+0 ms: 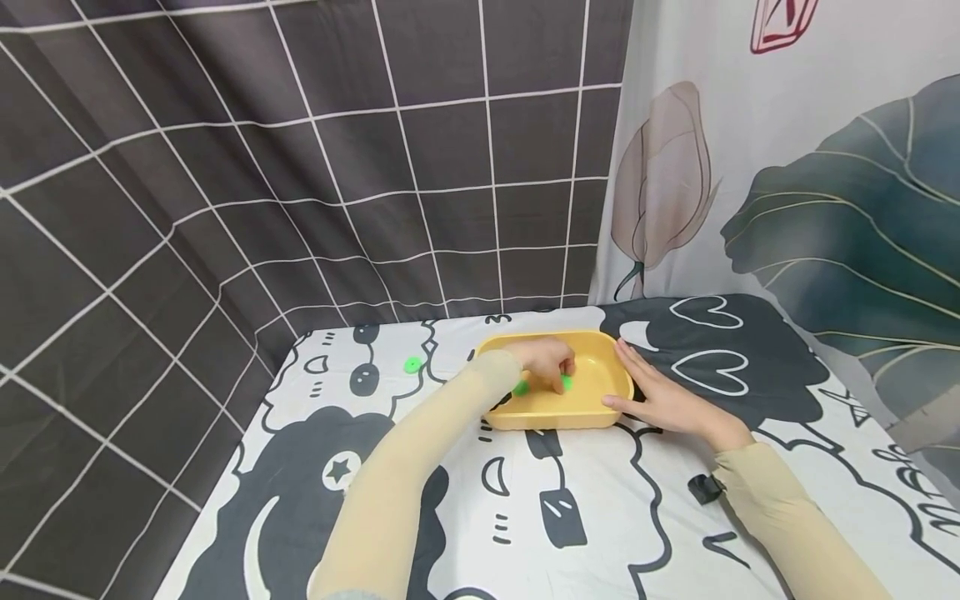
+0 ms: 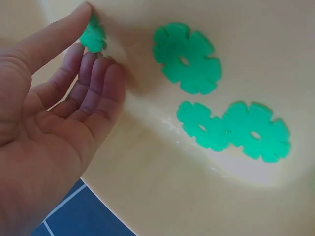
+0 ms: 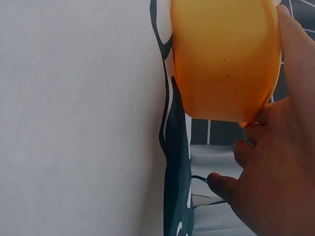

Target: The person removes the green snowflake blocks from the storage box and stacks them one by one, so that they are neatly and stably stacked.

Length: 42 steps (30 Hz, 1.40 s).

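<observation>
- On the cartoon-print tablecloth (image 1: 600, 517), the right hand (image 1: 671, 398) lies flat, fingers straight, against the yellow tray's (image 1: 600, 407) right wall.
- Inside the tray, the left hand (image 1: 546, 360) pinches a green flower-shaped disc (image 2: 92, 35) at its wall.
- Three more discs (image 2: 186, 58) lie flat on the tray floor; another disc (image 1: 412, 364) lies beyond, left of the tray.

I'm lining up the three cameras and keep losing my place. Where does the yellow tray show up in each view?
Head: yellow tray sits mid-table, between both hands.
Left wrist: its pale inside fills most of the frame, with green flower pieces lying in it.
Right wrist: its orange-looking outer wall is at top right, against the right hand.
Shared landmark: the tray itself.
</observation>
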Tool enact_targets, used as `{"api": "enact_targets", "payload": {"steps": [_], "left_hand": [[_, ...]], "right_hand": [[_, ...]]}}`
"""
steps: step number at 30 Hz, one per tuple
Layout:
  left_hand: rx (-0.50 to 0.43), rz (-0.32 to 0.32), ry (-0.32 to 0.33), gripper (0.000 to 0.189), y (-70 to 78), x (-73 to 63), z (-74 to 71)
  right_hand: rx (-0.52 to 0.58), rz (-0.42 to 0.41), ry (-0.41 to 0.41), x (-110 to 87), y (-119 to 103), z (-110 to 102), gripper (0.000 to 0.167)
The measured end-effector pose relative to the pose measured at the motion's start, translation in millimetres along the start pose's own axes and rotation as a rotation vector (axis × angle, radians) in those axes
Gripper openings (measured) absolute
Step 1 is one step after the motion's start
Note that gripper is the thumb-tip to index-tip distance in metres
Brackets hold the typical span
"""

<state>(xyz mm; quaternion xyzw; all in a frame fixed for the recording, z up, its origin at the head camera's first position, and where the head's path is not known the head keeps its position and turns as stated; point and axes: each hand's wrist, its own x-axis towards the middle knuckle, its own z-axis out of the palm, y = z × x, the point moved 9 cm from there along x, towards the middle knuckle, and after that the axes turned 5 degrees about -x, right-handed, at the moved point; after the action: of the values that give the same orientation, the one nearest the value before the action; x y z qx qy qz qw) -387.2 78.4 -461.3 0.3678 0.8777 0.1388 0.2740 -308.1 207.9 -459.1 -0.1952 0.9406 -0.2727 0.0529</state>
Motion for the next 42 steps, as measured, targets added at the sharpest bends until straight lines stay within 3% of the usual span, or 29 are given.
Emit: {"api": "enact_targets", "payload": {"steps": [10,16,20,24,28,33,37,42], "left_hand": [[0.002,0.034,0.039,0.026,7.5,-1.9,-2.8],[0.055,0.104,0.056,0.023,14.9,-2.3,-7.9],[0.081,0.15,0.088,0.02,19.5,-4.6,-18.3],[0.041,0.186,0.131,0.021,24.4,-11.6,-34.6],[0.009,0.22,0.191,0.022,25.3,-24.3,-54.6],[-0.034,0.206,0.273,0.026,16.9,-49.6,-85.0],[-0.081,0.155,0.351,0.026,-2.5,-70.6,-109.0],[-0.175,0.104,0.504,0.025,-31.9,-105.0,-136.2]], "right_hand": [[-0.007,-0.018,-0.003,0.4,-0.9,0.5,0.099],[-0.012,-0.025,-0.002,1.0,-3.6,-0.8,0.098],[-0.012,-0.021,-0.004,0.4,-4.5,-1.2,0.098],[-0.011,-0.004,-0.007,-0.9,-3.6,-0.8,0.099],[-0.002,0.006,-0.012,-2.0,-2.6,0.9,0.099],[0.002,0.005,-0.012,-1.7,-1.4,2.0,0.099],[-0.003,-0.005,-0.002,-1.3,-0.2,1.0,0.1],[-0.005,-0.014,0.005,1.1,0.8,0.8,0.1]]}}
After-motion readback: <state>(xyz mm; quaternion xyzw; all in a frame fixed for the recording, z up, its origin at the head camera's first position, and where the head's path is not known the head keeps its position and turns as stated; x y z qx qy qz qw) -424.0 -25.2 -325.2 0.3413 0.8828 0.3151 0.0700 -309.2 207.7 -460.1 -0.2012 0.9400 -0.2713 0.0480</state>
